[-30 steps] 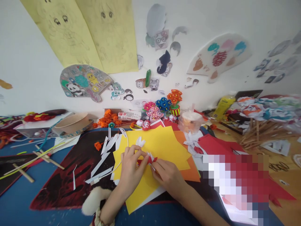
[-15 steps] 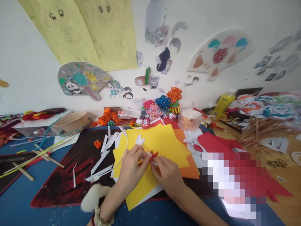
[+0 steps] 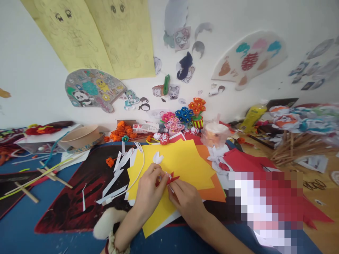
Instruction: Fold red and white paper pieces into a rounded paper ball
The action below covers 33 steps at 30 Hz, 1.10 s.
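Between my two hands is a small folded piece of red and white paper (image 3: pixel 172 177) with pointed red tips. My left hand (image 3: pixel 151 185) pinches its left side, thumb and fingers pressed together. From the right, my right hand (image 3: pixel 186 199) grips the lower edge with closed fingertips, which hide part of the fold. Both hands are just above a stack of yellow paper (image 3: pixel 185 155). A small white folded paper piece (image 3: pixel 158 157) lies on the stack, just beyond my left hand.
White paper strips (image 3: pixel 113 181) and a white cord (image 3: pixel 141 165) lie to the left on a dark mat (image 3: pixel 71 190). Red paper (image 3: pixel 243 162) is at right. Behind stand a lidded plastic cup (image 3: pixel 215 133), craft flowers (image 3: pixel 184 114) and a tape roll (image 3: pixel 79 137).
My right hand has shifted slightly left and down, its fingers curling closer under the red and white paper. The paper has turned a little; my left hand keeps its pinch.
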Motion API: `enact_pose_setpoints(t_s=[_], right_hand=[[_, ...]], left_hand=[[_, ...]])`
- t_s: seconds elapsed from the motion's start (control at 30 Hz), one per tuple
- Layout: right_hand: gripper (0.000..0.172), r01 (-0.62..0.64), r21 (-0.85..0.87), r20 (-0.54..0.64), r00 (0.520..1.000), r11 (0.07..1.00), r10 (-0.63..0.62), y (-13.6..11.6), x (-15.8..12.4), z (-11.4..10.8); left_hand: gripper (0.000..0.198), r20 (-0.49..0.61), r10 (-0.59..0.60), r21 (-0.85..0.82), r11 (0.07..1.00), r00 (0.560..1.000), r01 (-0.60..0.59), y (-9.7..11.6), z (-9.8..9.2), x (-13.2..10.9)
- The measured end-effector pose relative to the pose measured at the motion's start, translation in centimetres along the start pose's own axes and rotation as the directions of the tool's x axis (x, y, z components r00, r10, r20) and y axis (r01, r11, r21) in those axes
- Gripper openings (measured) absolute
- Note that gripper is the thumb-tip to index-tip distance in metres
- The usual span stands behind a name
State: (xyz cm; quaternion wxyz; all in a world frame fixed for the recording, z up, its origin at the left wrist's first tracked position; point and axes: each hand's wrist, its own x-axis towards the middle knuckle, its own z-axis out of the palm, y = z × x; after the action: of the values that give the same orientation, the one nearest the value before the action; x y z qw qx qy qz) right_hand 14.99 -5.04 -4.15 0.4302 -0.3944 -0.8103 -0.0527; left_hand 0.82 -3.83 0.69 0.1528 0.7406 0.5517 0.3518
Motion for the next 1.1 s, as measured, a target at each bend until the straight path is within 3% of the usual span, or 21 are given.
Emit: enact_pose_setpoints(t_s=[0.17, 0.37, 0.7, 0.77, 0.9, 1.03, 1.1], right_hand=[[0.029, 0.036, -0.029, 0.004, 0.999, 0.999, -0.036, -0.2, 0.0, 0.1], [0.028, 0.039, -0.009, 0.022, 0.999, 0.999, -0.039, 0.0, 0.0, 0.0], [0.023, 0.053, 0.084, 0.080, 0.995, 0.995, -0.060, 0.2, 0.2, -0.5], [0.019, 0.023, 0.155, 0.085, 0.996, 0.988, -0.036, 0.7, 0.6, -1.2], [0.012, -0.153, 0.239, 0.100, 0.986, 0.959, 0.132, 2.4, 1.3, -2.7], [0.020, -0.189, 0.253, 0.198, 0.970, 0.949, 0.140, 3.8, 1.5, -2.9], [0.015, -0.206, 0.306, 0.213, 0.966, 0.930, 0.144, 4.1, 1.3, -2.6]], left_hand=[[0.021, -0.054, 0.044, 0.050, 0.998, 0.998, -0.041, -0.3, 0.2, 0.0], [0.021, 0.009, -0.035, 0.012, 0.999, 0.999, 0.035, -0.3, 0.3, -0.1], [0.021, 0.007, -0.017, -0.043, 0.999, 1.000, 0.017, -0.9, 0.1, 0.1], [0.020, 0.021, 0.026, -0.069, 0.997, 0.999, -0.025, -1.1, -0.2, 0.2], [0.022, 0.047, 0.065, -0.169, 0.984, 0.997, -0.056, -1.5, -1.1, 0.6], [0.023, 0.081, 0.068, -0.239, 0.970, 0.994, -0.047, -2.0, -1.8, 0.8], [0.023, 0.086, 0.072, -0.262, 0.964, 0.994, -0.047, -2.2, -1.8, 0.8]])
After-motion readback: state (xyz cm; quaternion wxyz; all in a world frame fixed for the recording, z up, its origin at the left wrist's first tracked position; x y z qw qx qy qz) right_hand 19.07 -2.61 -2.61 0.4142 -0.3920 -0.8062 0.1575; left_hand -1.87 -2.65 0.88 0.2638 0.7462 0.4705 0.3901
